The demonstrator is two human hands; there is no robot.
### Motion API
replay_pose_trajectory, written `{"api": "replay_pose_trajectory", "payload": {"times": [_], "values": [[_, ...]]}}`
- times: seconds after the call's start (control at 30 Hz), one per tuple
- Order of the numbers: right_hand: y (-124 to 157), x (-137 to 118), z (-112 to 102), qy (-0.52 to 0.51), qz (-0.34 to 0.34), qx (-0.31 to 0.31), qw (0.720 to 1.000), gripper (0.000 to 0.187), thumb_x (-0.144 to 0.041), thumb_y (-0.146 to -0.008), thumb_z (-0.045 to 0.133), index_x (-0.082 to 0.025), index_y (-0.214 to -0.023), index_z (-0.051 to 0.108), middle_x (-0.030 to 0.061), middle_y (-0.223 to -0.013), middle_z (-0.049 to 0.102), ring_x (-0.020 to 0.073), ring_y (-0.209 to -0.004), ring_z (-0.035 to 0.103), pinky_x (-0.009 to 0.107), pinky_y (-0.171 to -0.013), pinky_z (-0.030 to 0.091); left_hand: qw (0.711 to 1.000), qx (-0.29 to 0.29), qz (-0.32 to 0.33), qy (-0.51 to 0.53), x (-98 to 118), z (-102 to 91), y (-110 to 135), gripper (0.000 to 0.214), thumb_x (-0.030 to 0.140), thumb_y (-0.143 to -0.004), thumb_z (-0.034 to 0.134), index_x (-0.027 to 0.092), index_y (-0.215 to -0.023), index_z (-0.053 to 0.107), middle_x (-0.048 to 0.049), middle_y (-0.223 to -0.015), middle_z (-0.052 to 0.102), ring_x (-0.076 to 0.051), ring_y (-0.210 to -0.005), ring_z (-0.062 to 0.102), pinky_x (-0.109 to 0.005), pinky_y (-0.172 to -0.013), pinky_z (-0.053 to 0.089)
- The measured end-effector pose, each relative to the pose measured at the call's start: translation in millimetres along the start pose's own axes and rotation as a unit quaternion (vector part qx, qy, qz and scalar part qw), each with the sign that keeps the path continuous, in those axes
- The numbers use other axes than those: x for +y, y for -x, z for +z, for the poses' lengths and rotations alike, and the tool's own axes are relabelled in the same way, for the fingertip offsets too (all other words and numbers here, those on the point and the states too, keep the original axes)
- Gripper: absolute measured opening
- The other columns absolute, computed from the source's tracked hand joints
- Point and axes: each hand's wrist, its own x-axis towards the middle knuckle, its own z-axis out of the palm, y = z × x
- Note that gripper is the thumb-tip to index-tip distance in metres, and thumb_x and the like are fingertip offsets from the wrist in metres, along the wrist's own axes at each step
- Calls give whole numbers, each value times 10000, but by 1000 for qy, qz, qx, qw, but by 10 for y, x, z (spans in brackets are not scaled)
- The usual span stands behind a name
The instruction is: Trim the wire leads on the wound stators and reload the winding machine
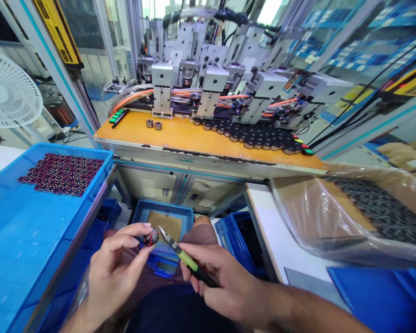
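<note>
My left hand (116,268) pinches a small round wound coil part (150,238) between thumb and fingers, low in the middle of the view. My right hand (222,280) grips a pair of small cutters (185,258) with green and black handles. The metal tips of the cutters point up and left, almost touching the coil part. Both hands are held over my lap, above a small blue bin (162,219) on the floor.
A large blue tray (24,240) on the left holds a heap of similar red-and-black coils (62,173). Ahead stands a machine with an orange deck (194,138) and rows of dark parts. On the right, a plastic-lined box (353,208) holds dark parts. A white fan (10,90) stands far left.
</note>
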Motion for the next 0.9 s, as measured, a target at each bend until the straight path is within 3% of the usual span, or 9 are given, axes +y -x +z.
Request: {"api": "replay_pose_trajectory", "payload": {"times": [0.1,0.17,0.23,0.3,0.37,0.5,0.6,0.73,0.9], "values": [[-58,2,-64,76,-37,25,996,378,-138,-800,539,-173,-1172,601,56,-948,607,149,-792,593,274,-727,503,988,47,-138,57,-24,-115,44,324,60,-717,804,249,-953,687,-22,-1045,772,-196,-977,747,-294,-868,632],[-171,-76,-224,200,-86,49,975,405,-149,-817,545,-185,-1211,628,59,-924,636,177,-838,616,286,-768,507,951,89,-274,116,-40,-219,99,254,234,-687,864,231,-911,744,-56,-1040,785,-209,-957,753,-255,-832,627],[-386,-221,-501,332,-131,110,928,513,-131,-788,534,-180,-1292,615,67,-912,658,195,-836,623,294,-765,508,900,140,-381,159,-40,-324,191,340,382,-634,890,219,-911,779,-82,-1047,792,-233,-955,753,-249,-815,625],[-712,-394,-868,448,-133,197,862,632,-119,-744,527,-158,-1374,566,83,-968,674,205,-842,629,302,-772,514,867,190,-431,160,-20,-440,313,425,432,-563,918,223,-911,792,-73,-1035,797,-232,-938,751,-231,-797,621],[-1117,-531,-1260,563,-63,264,781,666,-154,-735,576,-148,-1400,547,90,-1042,688,219,-902,639,304,-835,511,859,221,-443,129,9,-598,432,453,418,-505,944,225,-887,796,-54,-984,804,-208,-870,754,-208,-771,618],[-1877,-549,-1794,591,-17,301,748,558,-226,-756,615,-70,-1292,631,175,-1130,697,292,-984,651,360,-887,498,839,240,-483,75,3,-1152,482,474,383,-547,936,216,-964,785,-72,-1006,802,-210,-869,762,-212,-749,628],[-2176,-421,-1899,603,-8,304,738,446,-294,-819,590,-61,-1187,688,201,-1119,706,319,-1005,652,385,-887,489,830,274,-484,46,-159,-1766,298,531,318,-576,929,208,-1065,753,-90,-1082,787,-220,-936,761,-244,-811,631],[-2255,-305,-1910,616,-9,295,730,396,-307,-879,547,-50,-1127,716,210,-1168,699,317,-1073,640,383,-919,476,835,322,-442,-60,-648,-2581,-86,367,167,-651,857,136,-993,726,-100,-986,774,-222,-906,753,-318,-843,628],[-2271,-263,-1935,620,3,302,724,420,-323,-876,568,-33,-1145,707,210,-1230,682,340,-1122,635,425,-970,484,810,323,-443,-209,-1395,-3188,-529,257,239,-893,680,131,-1124,646,-78,-1106,694,-193,-953,688,-394,-836,597]]}}
